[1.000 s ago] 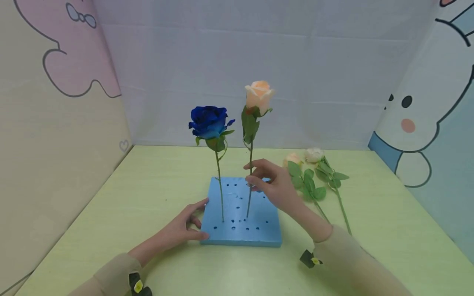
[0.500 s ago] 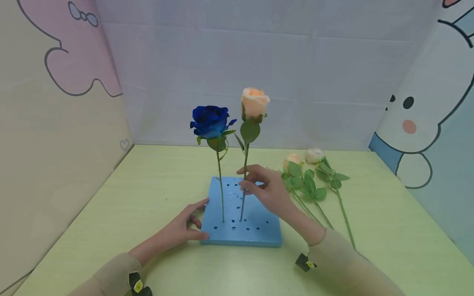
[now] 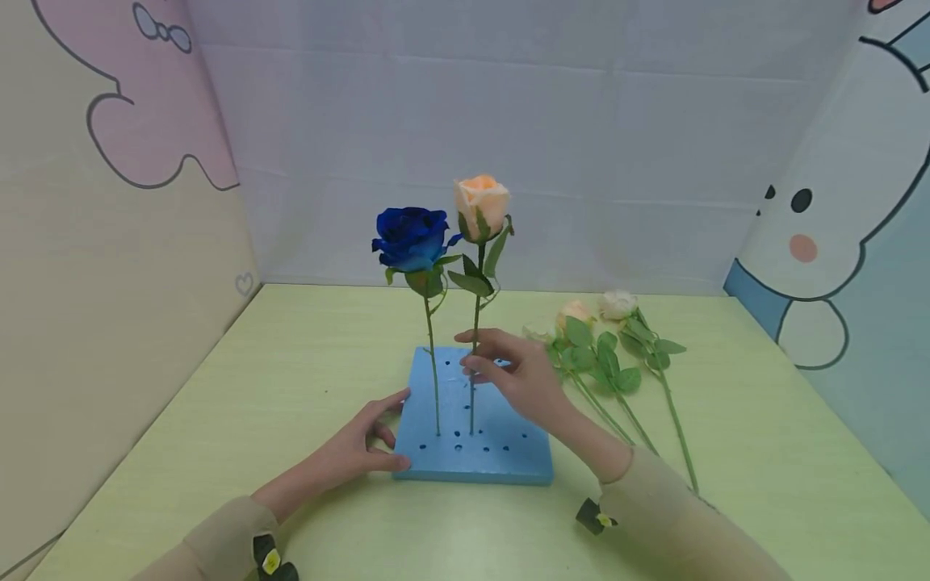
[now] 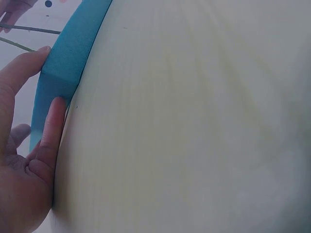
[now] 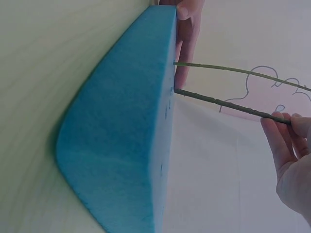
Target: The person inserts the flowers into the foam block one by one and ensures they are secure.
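Note:
My right hand [image 3: 525,378] pinches the stem of a peach rose [image 3: 483,208] between thumb and fingertips. The rose stands nearly upright, its lower stem end at a hole in the blue foam block [image 3: 508,420]. In the right wrist view the dark stem [image 5: 218,102] meets the block's holed face. A blue rose [image 3: 411,240] stands in the block just to the left, untouched by either hand. My left hand [image 3: 361,444] rests against the block's left edge, thumb at the near corner and index finger stretched along the side. The left wrist view shows its fingertips [image 4: 57,104] against the foam.
Several more holes dot the block's top. To the right on the pale green table [image 3: 291,363] lie a peach rose [image 3: 576,313] and a white rose [image 3: 617,304], with leafy stems pointing toward my right sleeve. A pale cloth wall [image 3: 654,161] closes off the back.
My right hand has moved left and slightly down with the peach rose, bringing its stem end close beside the blue rose's stem. The flower head has turned. My left hand stays put.

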`<state>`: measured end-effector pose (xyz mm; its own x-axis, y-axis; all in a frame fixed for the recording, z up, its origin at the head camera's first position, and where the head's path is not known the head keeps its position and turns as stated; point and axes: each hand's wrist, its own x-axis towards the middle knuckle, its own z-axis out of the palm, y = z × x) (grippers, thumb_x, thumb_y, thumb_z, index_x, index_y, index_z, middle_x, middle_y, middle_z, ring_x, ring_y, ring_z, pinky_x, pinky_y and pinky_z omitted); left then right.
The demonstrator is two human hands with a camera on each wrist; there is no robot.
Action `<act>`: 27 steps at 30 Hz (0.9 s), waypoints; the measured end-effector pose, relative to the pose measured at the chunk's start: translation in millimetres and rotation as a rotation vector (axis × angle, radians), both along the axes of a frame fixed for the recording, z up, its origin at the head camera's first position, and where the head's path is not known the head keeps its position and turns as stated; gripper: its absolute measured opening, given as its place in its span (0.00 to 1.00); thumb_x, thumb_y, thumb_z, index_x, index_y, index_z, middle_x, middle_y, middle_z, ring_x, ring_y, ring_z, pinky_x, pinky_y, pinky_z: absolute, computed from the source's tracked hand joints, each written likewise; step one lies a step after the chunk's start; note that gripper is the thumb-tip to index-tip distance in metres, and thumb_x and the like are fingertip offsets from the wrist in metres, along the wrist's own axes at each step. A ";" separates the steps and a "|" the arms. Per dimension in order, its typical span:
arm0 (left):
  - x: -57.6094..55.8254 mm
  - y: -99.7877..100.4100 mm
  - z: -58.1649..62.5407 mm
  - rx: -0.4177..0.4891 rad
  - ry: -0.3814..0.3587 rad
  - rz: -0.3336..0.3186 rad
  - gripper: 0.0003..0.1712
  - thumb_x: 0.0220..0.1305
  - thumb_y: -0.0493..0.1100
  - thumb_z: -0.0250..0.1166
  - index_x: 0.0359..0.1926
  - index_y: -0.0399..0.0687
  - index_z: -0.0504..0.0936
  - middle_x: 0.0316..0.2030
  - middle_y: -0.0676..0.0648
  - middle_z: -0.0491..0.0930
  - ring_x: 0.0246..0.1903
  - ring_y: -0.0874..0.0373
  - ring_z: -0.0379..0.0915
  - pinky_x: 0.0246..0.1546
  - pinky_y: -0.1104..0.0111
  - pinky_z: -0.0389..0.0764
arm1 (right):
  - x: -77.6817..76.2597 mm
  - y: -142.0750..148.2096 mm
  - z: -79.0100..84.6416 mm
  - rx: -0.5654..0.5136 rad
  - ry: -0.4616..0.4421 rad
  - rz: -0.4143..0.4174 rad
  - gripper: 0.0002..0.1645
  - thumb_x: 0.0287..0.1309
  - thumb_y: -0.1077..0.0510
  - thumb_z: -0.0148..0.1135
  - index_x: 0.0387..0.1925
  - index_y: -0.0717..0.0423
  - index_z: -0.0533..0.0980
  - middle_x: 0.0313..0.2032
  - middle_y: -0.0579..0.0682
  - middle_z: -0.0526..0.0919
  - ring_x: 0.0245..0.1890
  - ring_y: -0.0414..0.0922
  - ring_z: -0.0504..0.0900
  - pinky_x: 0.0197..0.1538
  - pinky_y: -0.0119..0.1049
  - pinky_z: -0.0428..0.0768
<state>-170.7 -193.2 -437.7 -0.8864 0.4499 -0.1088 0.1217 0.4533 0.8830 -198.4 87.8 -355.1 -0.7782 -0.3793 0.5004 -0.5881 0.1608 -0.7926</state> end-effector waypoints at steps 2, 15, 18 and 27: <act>-0.1 -0.2 -0.4 -0.006 -0.001 0.001 0.56 0.55 0.48 0.75 0.78 0.57 0.51 0.72 0.38 0.57 0.46 0.54 0.72 0.39 0.73 0.78 | -0.3 -0.7 -0.9 -0.003 -0.006 0.008 0.16 0.65 0.62 0.61 0.53 0.57 0.80 0.34 0.59 0.88 0.33 0.37 0.87 0.38 0.35 0.85; 0.2 1.2 2.0 -0.041 -0.020 0.037 0.56 0.54 0.49 0.75 0.78 0.61 0.52 0.72 0.41 0.59 0.46 0.55 0.72 0.40 0.73 0.77 | -1.3 2.5 -1.6 0.046 -0.022 0.052 0.17 0.67 0.63 0.58 0.57 0.55 0.77 0.39 0.58 0.88 0.38 0.53 0.88 0.39 0.34 0.85; 0.4 1.5 3.2 -0.034 -0.017 0.036 0.56 0.54 0.49 0.76 0.78 0.60 0.52 0.72 0.40 0.59 0.45 0.55 0.72 0.40 0.74 0.77 | -0.8 3.6 0.1 0.056 -0.015 0.060 0.12 0.68 0.63 0.58 0.51 0.57 0.78 0.45 0.57 0.87 0.38 0.51 0.88 0.39 0.33 0.85; 0.9 2.2 5.3 -0.025 -0.013 0.033 0.56 0.53 0.48 0.76 0.78 0.59 0.52 0.72 0.39 0.58 0.45 0.54 0.72 0.39 0.74 0.77 | -1.3 5.1 6.0 0.123 -0.011 0.033 0.06 0.64 0.67 0.60 0.42 0.58 0.76 0.53 0.55 0.83 0.38 0.48 0.86 0.35 0.33 0.85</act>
